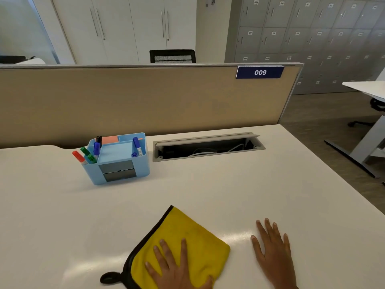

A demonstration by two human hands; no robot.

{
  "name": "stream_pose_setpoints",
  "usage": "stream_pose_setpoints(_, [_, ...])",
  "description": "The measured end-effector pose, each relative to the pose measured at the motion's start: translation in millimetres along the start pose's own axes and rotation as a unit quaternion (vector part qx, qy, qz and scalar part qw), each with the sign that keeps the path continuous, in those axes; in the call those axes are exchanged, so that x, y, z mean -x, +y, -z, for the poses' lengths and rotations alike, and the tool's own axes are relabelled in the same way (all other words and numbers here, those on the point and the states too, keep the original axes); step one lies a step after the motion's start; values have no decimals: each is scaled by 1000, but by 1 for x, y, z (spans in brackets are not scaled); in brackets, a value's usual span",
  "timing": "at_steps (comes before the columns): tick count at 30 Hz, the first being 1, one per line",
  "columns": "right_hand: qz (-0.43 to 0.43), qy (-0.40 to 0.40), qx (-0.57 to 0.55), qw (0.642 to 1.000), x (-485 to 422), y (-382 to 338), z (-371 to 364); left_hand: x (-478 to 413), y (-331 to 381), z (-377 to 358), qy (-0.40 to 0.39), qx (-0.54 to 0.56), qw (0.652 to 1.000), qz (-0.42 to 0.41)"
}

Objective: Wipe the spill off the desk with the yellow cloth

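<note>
A folded yellow cloth [187, 232] with a black edge and a black hanging loop lies on the white desk [260, 184] near the front edge. My left hand [175, 265] lies flat on top of the cloth, fingers spread, pressing it to the desk. My right hand [273, 251] rests flat on the bare desk just right of the cloth, fingers apart and holding nothing. No spill stands out on the desk; only glossy light reflections show around the cloth.
A light blue desk organiser [118, 161] with several markers stands at the back left. An open cable tray [206, 148] is set into the desk behind centre. A beige partition [145, 101] closes the back. The desk's right edge drops to the floor.
</note>
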State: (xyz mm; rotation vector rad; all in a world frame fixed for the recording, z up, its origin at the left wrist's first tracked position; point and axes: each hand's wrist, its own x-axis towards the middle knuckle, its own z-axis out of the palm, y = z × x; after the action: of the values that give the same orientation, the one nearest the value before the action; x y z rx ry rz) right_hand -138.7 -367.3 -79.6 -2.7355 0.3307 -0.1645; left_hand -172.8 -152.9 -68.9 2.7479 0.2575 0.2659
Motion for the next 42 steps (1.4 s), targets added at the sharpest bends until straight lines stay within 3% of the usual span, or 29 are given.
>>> stream_pose_setpoints(4, [0, 7, -12, 1000, -1, 4, 0, -13, 5, 7, -40, 46, 997, 44])
stream_pose_setpoints(8, [5, 2, -19, 1000, -1, 4, 2, -27, -33, 21, -110, 45, 989, 83])
stream_pose_setpoints(12, [8, -4, -11, 1000, 0, 4, 0, -18, -67, 33, -85, 50, 986, 137])
stream_pose_setpoints(15, [8, 2, -4, 1000, 1, 2, 0, 4, -65, 38, -63, 38, 992, 106])
stream_pose_setpoints(19, [5, 5, 1, 1000, 1, -1, 1, 29, -47, 17, -1, -44, 999, -14])
stream_pose_setpoints(24, [7, -17, 4, 1000, 1, -10, 9, 26, -20, -4, -33, -52, 996, -59])
stream_pose_setpoints(28, [20, -14, 19, 1000, 1, -12, 10, -19, -5, -3, -82, 0, 996, -17])
stream_pose_setpoints(33, [-11, -65, 32, 997, -5, -11, 9, -100, -42, 17, -157, -69, 984, 49])
stream_pose_setpoints(38, [-31, -74, 10, 997, -6, -15, 13, -106, -110, 54, -135, -94, 974, 156])
stream_pose_setpoints(40, [-7, -76, -11, 997, 1, -21, 22, -86, -120, 59, -100, -62, 981, 153])
stream_pose_setpoints(42, [18, -14, -29, 999, 5, -26, 20, -62, -114, 57, -93, -1, 988, 126])
